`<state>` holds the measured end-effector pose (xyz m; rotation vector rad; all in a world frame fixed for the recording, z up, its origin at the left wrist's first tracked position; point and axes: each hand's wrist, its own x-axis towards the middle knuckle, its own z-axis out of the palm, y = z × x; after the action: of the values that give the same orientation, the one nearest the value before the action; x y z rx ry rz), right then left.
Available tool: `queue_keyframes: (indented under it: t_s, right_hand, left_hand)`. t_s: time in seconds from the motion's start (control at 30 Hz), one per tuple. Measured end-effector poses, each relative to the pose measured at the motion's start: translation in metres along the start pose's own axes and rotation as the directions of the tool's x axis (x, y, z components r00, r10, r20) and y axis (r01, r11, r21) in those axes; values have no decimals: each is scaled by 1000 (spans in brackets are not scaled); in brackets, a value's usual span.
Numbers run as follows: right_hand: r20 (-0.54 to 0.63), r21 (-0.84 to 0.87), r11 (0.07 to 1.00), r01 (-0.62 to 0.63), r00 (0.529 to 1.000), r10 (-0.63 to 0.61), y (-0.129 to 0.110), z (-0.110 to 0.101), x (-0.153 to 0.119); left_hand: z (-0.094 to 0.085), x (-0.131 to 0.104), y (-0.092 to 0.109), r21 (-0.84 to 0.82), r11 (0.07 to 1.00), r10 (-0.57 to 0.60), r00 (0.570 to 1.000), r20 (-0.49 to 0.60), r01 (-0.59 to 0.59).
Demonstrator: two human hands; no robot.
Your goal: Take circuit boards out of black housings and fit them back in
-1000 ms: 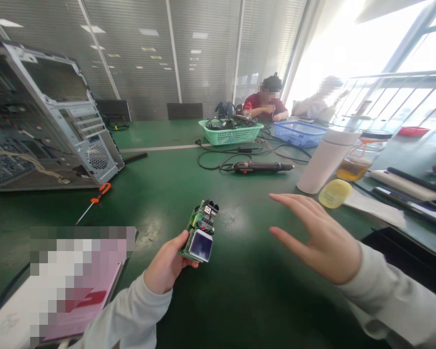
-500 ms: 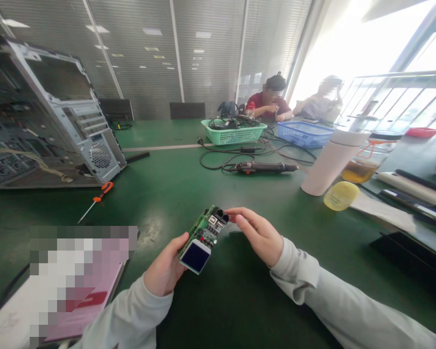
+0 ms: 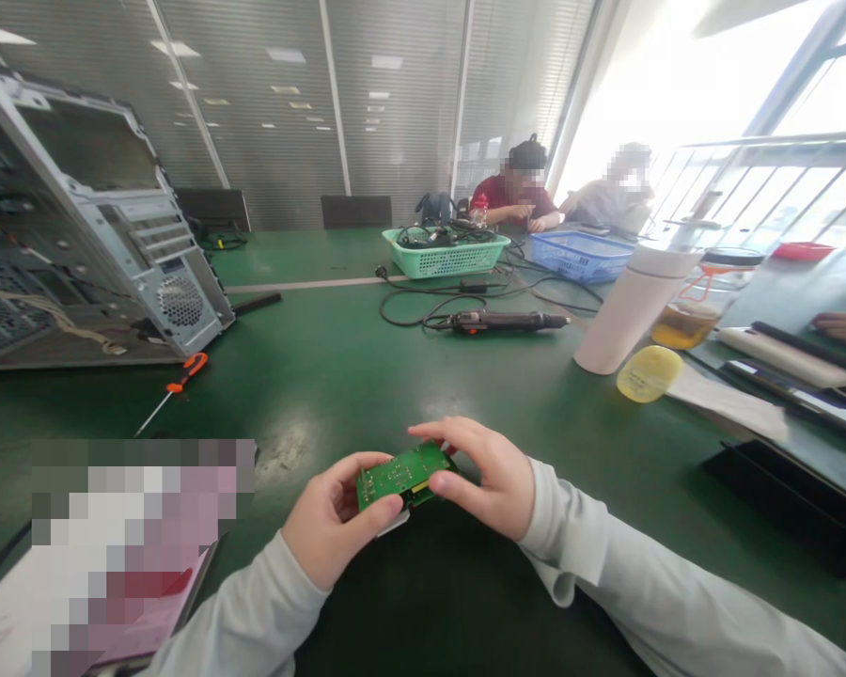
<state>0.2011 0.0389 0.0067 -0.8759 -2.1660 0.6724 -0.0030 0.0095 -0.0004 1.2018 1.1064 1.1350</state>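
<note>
A green circuit board assembly point(image 3: 405, 472) is held above the table, its solder side facing up and part of a white-edged piece showing underneath. My left hand point(image 3: 342, 517) grips its left end, thumb along the near edge and fingers behind. At the right end, my right hand point(image 3: 483, 475) has its thumb on the near edge and its fingers over the far edge, closed on the board. The screen is out of sight beneath.
An open computer case point(image 3: 141, 244) and an orange screwdriver point(image 3: 176, 385) are at left. Ahead lie an electric screwdriver point(image 3: 508, 322), a green basket point(image 3: 447, 259) and a blue basket point(image 3: 582, 259). A pink bottle point(image 3: 627, 310) stands at right; two people sit beyond.
The board has been flipped from its screen side to its solder side and lies more level. My right hand has come in from beside it and taken hold of its right end.
</note>
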Motion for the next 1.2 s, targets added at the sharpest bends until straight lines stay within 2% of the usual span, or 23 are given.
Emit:
queue_keyframes:
  t_s: [0.1,0.23,0.33,0.43,0.57,0.63,0.8,1.03,1.2]
  right_hand:
    - [36,-109,992,61,998,-57,0,0,2]
    - [55,-145,983,112,993,-105,2,0,4]
    - [45,-154,977,145,989,-140,3,0,4]
    - [17,-178,968,178,984,-178,4,1,3]
    - [-6,-197,953,232,971,-238,4,6,2]
    - [-24,-185,954,235,970,-243,2,10,1]
    - [-86,-154,970,189,975,-204,-1,17,0]
    - [-65,-144,969,200,975,-211,0,14,2]
    - [-15,-157,976,150,988,-154,1,12,-1]
  left_hand:
    - [0,-1,2,158,984,83,996,-10,-81]
    - [-1,-3,5,406,887,237,972,7,-219]
    - [-2,-3,5,476,825,337,941,21,-306]
    - [-6,0,3,514,780,381,922,65,-358]
    - [-11,3,-1,599,677,383,900,210,-428]
    - [-12,3,-2,618,655,380,896,229,-435]
    - [-14,0,-3,599,698,318,919,231,-392]
    - [-14,1,-3,559,750,275,935,224,-354]
    - [-12,3,-9,549,748,307,928,212,-373]
